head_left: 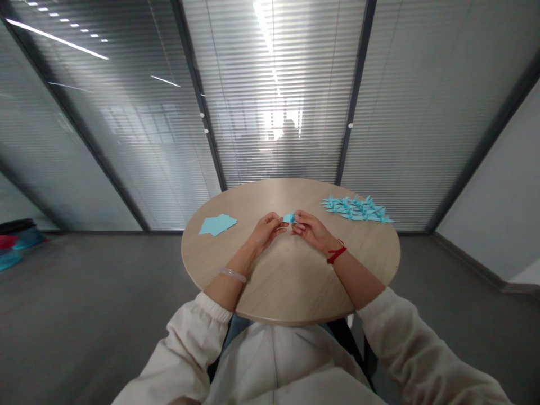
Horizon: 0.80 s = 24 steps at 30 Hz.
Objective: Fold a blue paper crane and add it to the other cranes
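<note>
Between my two hands, above the middle of the table, is a small piece of folded light-blue paper point(288, 218). My left hand point(267, 232) pinches its left side with thumb and fingers. On the right side, my right hand point(309, 228) grips the same piece, its fingertips covering part of the folds. The exact shape of the folds is too small to make out. To the right lie several folded blue paper cranes point(356, 208) in close rows. Flat sheets of light-blue paper point(217, 224) rest to the left, overlapping each other.
The round wooden table point(291, 292) has its near edge close to my body. Behind it stands a glass partition with blinds point(282, 152). Blue and red containers point(17, 242) sit on the floor at far left. A white wall point(498, 185) rises at right.
</note>
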### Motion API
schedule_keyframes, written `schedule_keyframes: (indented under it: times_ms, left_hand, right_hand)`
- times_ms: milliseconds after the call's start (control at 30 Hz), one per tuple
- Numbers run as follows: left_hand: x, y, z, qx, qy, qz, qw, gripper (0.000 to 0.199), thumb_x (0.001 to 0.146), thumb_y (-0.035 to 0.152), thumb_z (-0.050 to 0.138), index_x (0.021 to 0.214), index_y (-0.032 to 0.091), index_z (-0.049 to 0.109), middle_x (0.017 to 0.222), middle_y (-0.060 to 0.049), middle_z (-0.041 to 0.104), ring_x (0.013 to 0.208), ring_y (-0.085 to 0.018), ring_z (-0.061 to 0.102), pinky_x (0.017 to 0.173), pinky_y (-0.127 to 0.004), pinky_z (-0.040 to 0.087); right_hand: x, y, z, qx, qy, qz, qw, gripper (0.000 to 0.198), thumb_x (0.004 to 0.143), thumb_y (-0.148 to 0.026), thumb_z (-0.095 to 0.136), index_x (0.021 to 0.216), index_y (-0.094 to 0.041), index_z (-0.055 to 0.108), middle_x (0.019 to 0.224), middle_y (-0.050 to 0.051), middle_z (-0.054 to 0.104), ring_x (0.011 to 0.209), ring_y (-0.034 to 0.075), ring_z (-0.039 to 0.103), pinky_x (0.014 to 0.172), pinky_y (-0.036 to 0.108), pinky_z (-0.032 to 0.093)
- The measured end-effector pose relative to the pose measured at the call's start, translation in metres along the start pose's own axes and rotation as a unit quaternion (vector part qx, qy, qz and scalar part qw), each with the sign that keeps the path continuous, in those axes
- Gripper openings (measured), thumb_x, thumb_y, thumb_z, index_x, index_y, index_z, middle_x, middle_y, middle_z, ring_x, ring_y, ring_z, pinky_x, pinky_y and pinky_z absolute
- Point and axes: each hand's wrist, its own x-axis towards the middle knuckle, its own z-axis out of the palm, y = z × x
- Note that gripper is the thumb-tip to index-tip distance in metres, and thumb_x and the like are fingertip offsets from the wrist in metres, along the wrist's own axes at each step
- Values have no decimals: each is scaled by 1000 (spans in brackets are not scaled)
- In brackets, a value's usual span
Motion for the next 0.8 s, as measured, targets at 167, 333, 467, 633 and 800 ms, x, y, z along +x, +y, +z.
schedule_keyframes:
  times_ms: [167,333,467,633,800]
  left_hand:
    - [-4,5,4,17,21,21,999,35,69,36,77,88,18,54,79,0,62,77,-12,62,72,-26,49]
    - [-1,0,3,103,-14,23,994,39,72,48,73,88,17,55,78,-1,62,75,-15,61,62,-24,45]
    - [0,-3,-1,135,-55,14,989,38,72,50,72,83,16,58,74,-1,61,73,-14,59,60,-23,42]
    - [-5,4,0,131,-103,-22,986,34,74,47,72,77,16,59,73,-2,60,69,-13,55,59,-23,39]
    - [-5,5,0,106,-107,-18,988,31,73,44,74,76,15,63,74,-2,60,68,-11,53,57,-22,34]
  right_hand:
    - [4,7,-7,-84,40,-14,996,19,72,-36,67,72,-20,56,52,-9,34,49,9,36,66,30,50]
    - [7,11,-9,-128,49,-18,990,20,72,-36,66,69,-19,56,51,-9,35,48,9,37,65,30,50]
    - [5,9,-8,-131,26,-23,991,19,74,-36,65,71,-19,57,51,-9,35,48,8,37,65,29,49]
    - [4,8,-9,-138,2,-9,990,19,74,-37,65,71,-19,59,51,-9,35,47,9,34,64,29,48]
    - [4,7,-8,-77,-11,2,997,17,73,-34,65,69,-20,57,51,-9,29,47,9,29,64,29,47]
